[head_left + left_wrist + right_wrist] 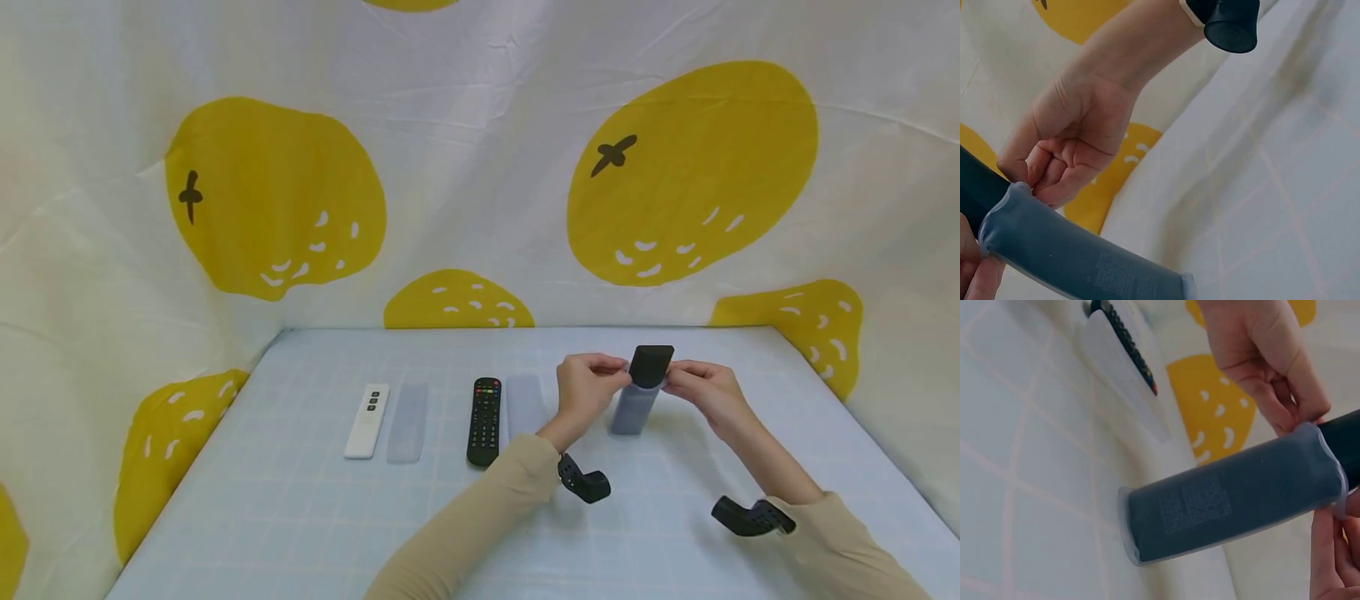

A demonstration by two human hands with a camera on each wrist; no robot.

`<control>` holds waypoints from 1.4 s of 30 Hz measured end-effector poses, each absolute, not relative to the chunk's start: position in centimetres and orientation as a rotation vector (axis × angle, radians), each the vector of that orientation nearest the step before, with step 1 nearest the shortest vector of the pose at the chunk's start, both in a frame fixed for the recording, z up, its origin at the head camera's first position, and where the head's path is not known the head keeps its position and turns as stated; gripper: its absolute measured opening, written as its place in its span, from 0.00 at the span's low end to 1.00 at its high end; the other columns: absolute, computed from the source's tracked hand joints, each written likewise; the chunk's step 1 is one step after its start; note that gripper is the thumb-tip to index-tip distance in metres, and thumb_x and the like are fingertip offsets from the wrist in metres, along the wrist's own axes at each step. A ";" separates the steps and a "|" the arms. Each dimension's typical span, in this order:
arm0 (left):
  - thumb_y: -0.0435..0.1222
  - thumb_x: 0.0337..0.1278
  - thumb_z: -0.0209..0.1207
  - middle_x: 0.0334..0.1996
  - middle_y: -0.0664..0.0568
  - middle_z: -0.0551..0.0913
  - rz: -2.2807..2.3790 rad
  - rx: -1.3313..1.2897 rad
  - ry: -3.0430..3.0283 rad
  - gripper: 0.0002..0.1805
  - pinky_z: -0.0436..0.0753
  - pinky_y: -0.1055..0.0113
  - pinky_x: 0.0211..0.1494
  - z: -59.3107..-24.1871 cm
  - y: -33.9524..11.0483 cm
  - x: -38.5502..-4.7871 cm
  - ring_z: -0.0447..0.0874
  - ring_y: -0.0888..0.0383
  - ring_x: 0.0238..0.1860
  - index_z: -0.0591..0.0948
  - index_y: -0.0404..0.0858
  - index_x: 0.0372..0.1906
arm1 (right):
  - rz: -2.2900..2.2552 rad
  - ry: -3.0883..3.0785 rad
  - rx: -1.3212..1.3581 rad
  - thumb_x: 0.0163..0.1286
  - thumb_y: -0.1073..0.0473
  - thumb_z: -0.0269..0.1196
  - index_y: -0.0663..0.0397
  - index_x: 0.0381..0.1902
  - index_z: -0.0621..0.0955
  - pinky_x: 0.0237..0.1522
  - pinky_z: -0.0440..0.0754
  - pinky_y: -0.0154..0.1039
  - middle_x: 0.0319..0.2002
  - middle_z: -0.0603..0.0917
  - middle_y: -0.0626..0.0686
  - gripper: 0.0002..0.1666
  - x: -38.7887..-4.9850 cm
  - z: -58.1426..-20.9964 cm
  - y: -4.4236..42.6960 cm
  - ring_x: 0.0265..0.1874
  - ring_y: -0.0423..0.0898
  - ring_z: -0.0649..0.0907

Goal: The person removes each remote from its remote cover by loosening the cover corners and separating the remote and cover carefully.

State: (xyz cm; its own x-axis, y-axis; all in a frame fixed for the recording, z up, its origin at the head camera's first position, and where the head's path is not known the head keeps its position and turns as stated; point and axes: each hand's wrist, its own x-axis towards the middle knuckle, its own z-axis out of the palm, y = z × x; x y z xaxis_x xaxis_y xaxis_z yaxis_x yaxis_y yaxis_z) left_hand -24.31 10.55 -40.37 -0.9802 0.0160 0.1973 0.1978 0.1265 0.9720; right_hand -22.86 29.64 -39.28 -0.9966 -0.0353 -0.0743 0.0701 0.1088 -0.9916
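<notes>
Left hand [587, 390] and right hand [705, 392] pinch the translucent sleeve [632, 410] around the black remote [651, 365] between them; probably light, stretchy: grip its rim.

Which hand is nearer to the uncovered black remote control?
The left hand. It is to the right of the black remote control, its grip on the left side of the filled clear sleeve; the right hand is farther right, its grip on the opposite side.

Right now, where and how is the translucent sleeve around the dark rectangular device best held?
Probably pinch the translucent sleeve at both sides of its wavy rim, coming from left and right: it is near upright with that open end uppermost, and the dark rectangular device sticks out through the middle.
</notes>
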 end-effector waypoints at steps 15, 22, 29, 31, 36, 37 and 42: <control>0.38 0.50 0.70 0.27 0.55 0.89 -2.195 -0.053 -2.274 0.05 0.85 0.72 0.37 -42.5 10.8 -23.8 0.86 0.65 0.28 0.89 0.43 0.32 | -2.130 2.120 0.084 0.72 0.58 0.57 0.27 0.29 0.83 0.38 0.82 0.24 0.32 0.85 0.32 0.16 -22.0 -40.3 30.5 0.33 0.29 0.84; 0.54 0.43 0.71 0.24 0.62 0.88 -2.108 0.000 -2.352 0.14 0.81 0.70 0.35 -42.2 11.0 -23.2 0.83 0.68 0.27 0.90 0.49 0.28 | -2.159 2.122 0.073 0.71 0.54 0.58 0.30 0.36 0.84 0.39 0.82 0.24 0.33 0.85 0.30 0.10 -21.9 -40.1 30.5 0.34 0.30 0.85; 0.53 0.43 0.71 0.27 0.62 0.89 -2.087 -0.026 -2.373 0.14 0.82 0.71 0.37 -41.4 10.8 -23.2 0.84 0.69 0.29 0.90 0.49 0.30 | -2.006 2.179 -0.003 0.73 0.49 0.55 0.65 0.69 0.64 0.43 0.82 0.25 0.38 0.81 0.25 0.35 -22.1 -39.6 30.6 0.39 0.27 0.83; 0.52 0.45 0.70 0.29 0.60 0.89 -2.082 -0.044 -2.388 0.14 0.83 0.71 0.37 -41.3 10.5 -23.2 0.84 0.68 0.30 0.90 0.48 0.32 | -1.945 2.204 -0.024 0.73 0.46 0.54 0.66 0.70 0.59 0.45 0.81 0.26 0.40 0.80 0.24 0.39 -22.1 -39.6 30.6 0.40 0.27 0.83; 0.50 0.47 0.70 0.30 0.59 0.89 -2.108 -0.052 -2.430 0.13 0.83 0.69 0.40 -41.0 10.1 -23.4 0.84 0.66 0.30 0.90 0.46 0.32 | -1.901 2.183 -0.061 0.73 0.44 0.53 0.60 0.71 0.61 0.48 0.81 0.26 0.42 0.79 0.23 0.38 -22.1 -39.7 30.8 0.43 0.26 0.82; 0.50 0.46 0.70 0.30 0.60 0.89 -2.117 -0.043 -2.440 0.12 0.83 0.68 0.41 -40.9 10.1 -23.4 0.84 0.66 0.30 0.90 0.47 0.32 | -1.911 2.158 -0.061 0.73 0.45 0.53 0.56 0.70 0.65 0.48 0.81 0.26 0.42 0.80 0.24 0.35 -22.1 -39.7 30.9 0.42 0.26 0.82; 0.45 0.46 0.70 0.28 0.59 0.89 -2.156 0.026 -2.444 0.08 0.82 0.67 0.42 -40.6 10.1 -23.4 0.85 0.66 0.29 0.90 0.46 0.29 | -1.949 2.003 -0.072 0.73 0.52 0.55 0.36 0.48 0.84 0.47 0.82 0.28 0.40 0.84 0.31 0.12 -22.2 -39.6 31.3 0.42 0.29 0.84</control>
